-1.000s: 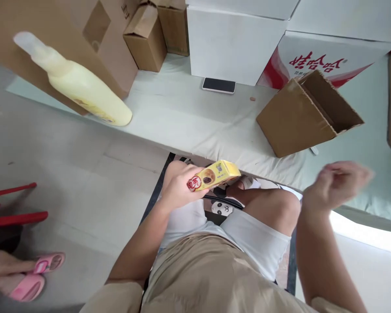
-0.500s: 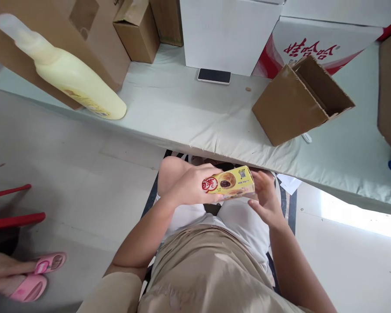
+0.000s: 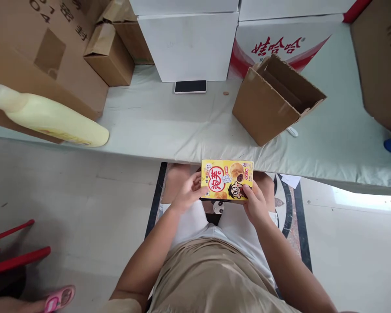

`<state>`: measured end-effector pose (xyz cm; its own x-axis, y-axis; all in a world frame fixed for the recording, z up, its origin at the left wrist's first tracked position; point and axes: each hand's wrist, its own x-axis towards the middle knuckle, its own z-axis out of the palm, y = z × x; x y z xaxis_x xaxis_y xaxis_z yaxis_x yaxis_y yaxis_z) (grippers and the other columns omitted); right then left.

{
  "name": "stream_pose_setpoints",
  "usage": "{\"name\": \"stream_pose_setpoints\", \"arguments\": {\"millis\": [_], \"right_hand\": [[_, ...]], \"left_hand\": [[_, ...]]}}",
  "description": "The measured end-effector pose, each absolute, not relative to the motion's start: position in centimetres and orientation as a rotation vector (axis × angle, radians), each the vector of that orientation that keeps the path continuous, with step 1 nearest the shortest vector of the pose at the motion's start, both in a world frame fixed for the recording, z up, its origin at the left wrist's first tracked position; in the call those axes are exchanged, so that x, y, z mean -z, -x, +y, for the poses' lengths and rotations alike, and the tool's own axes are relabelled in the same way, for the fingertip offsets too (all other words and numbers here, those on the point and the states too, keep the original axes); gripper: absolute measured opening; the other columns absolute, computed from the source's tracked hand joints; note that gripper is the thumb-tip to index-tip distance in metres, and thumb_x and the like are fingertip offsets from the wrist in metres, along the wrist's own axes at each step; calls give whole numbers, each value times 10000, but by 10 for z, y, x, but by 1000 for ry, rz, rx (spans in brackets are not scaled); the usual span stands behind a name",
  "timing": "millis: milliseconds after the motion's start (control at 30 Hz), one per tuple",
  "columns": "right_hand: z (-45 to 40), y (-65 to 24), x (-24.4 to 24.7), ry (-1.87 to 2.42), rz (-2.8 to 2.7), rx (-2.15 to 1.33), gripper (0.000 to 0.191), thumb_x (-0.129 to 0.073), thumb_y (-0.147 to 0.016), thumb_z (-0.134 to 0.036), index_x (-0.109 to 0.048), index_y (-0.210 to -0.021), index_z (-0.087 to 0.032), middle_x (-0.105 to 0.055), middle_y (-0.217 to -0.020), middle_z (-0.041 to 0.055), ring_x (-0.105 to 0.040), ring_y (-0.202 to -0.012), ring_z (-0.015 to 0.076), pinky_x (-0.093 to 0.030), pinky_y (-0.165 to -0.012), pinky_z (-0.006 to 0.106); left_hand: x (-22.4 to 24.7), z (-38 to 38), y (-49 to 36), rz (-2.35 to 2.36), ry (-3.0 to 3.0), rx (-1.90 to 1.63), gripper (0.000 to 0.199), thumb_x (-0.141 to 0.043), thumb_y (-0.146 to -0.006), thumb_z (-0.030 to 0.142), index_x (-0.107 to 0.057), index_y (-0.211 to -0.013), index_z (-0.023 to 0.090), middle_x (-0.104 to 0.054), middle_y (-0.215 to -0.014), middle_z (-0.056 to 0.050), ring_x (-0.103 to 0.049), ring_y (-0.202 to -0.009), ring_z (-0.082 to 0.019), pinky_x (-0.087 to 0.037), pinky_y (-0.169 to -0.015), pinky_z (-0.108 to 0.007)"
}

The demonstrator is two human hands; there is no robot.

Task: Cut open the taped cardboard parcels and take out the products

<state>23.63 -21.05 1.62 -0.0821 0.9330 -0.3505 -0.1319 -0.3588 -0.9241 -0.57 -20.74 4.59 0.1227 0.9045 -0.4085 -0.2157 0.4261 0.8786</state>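
A yellow snack box (image 3: 228, 180) with red lettering, a cartoon face and pictures of puffs is held above my lap, its broad printed side facing up. My left hand (image 3: 189, 191) grips its left end, thumb on the front edge and fingers curled at the side. At the right end my right hand (image 3: 256, 203) holds the lower corner, thumb on the printed face and the other fingers hidden underneath. The box lies just in front of the table edge.
On the pale cloth-covered table (image 3: 143, 126) stand an open brown carton (image 3: 263, 104), a phone (image 3: 190, 87), white boxes (image 3: 189, 48), brown cartons (image 3: 111, 56) and a pale yellow bottle (image 3: 58, 117). A red stool (image 3: 19, 261) and another person's pink sandal (image 3: 60, 300) are at lower left.
The snack box has turned from its narrow side to its broad printed face. My right hand, apart from it before, now grips its right end. The view has shifted to the right.
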Motion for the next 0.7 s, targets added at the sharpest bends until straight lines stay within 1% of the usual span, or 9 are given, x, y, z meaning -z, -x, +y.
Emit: {"name": "stream_pose_setpoints", "arguments": {"millis": [100,200,300,400,500,567,600,667,700], "right_hand": [[-206,-249,-20,1238,-868,-1669,591,-710,-849,-689,-608,-1264,-280,-749,-1214,104,-750,-1069,286,-659,-842,438],[-199,-258,-28,1136,-1024,-1739,641,-783,-821,-647,-584,-1329,-310,-741,-1229,93,-746,-1029,241,-651,-790,368],[-198,-250,-36,1014,-1306,-1981,674,-807,-835,-579,-568,-1391,-283,-728,-1285,115,-736,-1084,258,-655,-865,412],[-205,-231,-36,1085,-1340,-2023,630,-783,-863,-567,-555,-1362,-257,-724,-1293,120,-719,-1150,283,-640,-941,461],[-208,-211,-31,1247,-1178,-1869,596,-740,-860,-650,-554,-1264,-254,-726,-1254,116,-720,-1103,282,-634,-886,434],[-193,-198,-33,1324,-1085,-1751,640,-771,-791,-694,-559,-1204,-253,-726,-1207,103,-714,-1037,269,-620,-805,391],[-178,-190,-38,1367,-1043,-1703,656,-797,-751,-697,-566,-1170,-250,-729,-1137,88,-705,-953,247,-599,-734,357],[-132,-172,-55,1444,-959,-1631,631,-825,-712,-670,-579,-1104,-241,-694,-930,33,-619,-725,171,-500,-581,281],[-102,-161,-67,1461,-924,-1606,588,-810,-741,-644,-580,-1097,-236,-643,-824,1,-531,-617,133,-424,-515,255]], "left_hand": [[-46,-199,18,1187,-829,-982,692,-879,-719,541,-713,-1282,177,-774,-1277,-146,-714,-1189,-345,-598,-966,-422],[-54,-187,41,1244,-942,-903,680,-867,-695,575,-762,-1233,174,-801,-1206,-127,-735,-1097,-342,-601,-910,-417],[-61,-177,51,1291,-938,-842,639,-859,-693,600,-769,-1159,172,-806,-1144,-121,-749,-1019,-318,-601,-860,-395],[-58,-176,42,1349,-832,-994,710,-880,-683,591,-685,-1242,199,-782,-1168,-111,-740,-1056,-290,-601,-880,-371],[-48,-186,23,1335,-657,-1143,824,-908,-665,581,-580,-1344,249,-749,-1232,-100,-716,-1141,-277,-598,-926,-367],[-46,-184,10,1237,-634,-1074,783,-891,-688,607,-601,-1313,236,-745,-1243,-109,-714,-1137,-283,-603,-918,-372],[-48,-176,5,1214,-657,-1023,731,-872,-714,615,-627,-1280,223,-753,-1210,-111,-723,-1086,-277,-609,-869,-358],[-62,-138,3,1277,-709,-978,585,-817,-796,588,-668,-1213,204,-762,-1073,-88,-720,-889,-218,-580,-688,-289],[-74,-109,5,1344,-717,-981,488,-789,-838,545,-680,-1162,197,-744,-955,-61,-677,-748,-171,-512,-571,-242]]}}
